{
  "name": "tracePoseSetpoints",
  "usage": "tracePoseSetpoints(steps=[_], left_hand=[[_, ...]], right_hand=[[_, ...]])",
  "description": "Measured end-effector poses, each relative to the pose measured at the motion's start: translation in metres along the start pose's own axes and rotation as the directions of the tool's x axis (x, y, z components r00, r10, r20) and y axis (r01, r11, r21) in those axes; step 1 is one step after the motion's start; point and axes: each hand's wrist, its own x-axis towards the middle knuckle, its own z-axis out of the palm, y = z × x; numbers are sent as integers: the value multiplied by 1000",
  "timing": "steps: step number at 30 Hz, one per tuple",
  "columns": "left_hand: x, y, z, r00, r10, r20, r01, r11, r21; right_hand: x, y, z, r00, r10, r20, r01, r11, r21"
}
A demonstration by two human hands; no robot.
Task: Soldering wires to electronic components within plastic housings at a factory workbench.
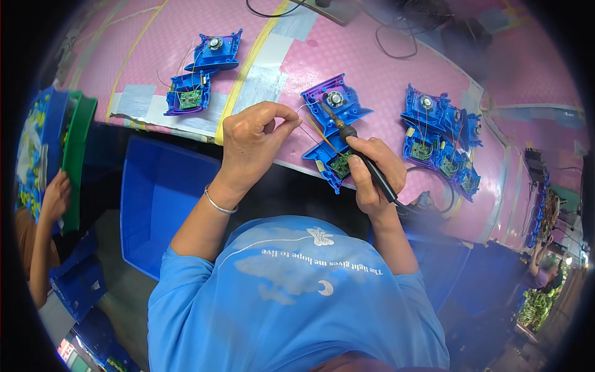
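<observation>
My right hand (379,167) is closed around the black handle of a soldering iron (385,186), whose tip points up and left over a blue plastic housing half (351,113) with a round speaker (334,99). Thumb and forefinger of my left hand (254,136) pinch a thin wire (312,134), left of that housing. Nearer to me, a second blue housing half (333,180) holds a green circuit board (341,164), partly behind the iron and my right fingers. Thin wires run between the two halves.
More opened blue housings with speakers and boards lie at left (214,59) and right (427,118) on the pink table (365,56). The iron's cable (449,186) loops at right. A blue bin (161,204) stands below the table edge. Another person's hand (57,192) touches a green crate (77,161).
</observation>
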Motion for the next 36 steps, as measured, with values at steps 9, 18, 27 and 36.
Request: tracePoseSetpoints(steps=[9, 18, 27, 36], left_hand=[[3, 0, 3, 1000, -2, 5, 1, 1000, 17], [9, 0, 3, 996, 78, -48, -77, 997, 24], [-1, -3, -13, 992, -54, -112, 53, 999, -11], [-11, -19, -9, 973, 230, 14, -230, 973, -39]], right_hand=[[1, 0, 0, 1000, 6, -5, -6, 1000, -2], [2, 0, 0, 1000, -6, -7, 6, 1000, 0], [1, 0, -1, 1000, -11, -11, 11, 1000, 1], [-5, -3, -5, 999, -1, -38, 0, 1000, -21]])
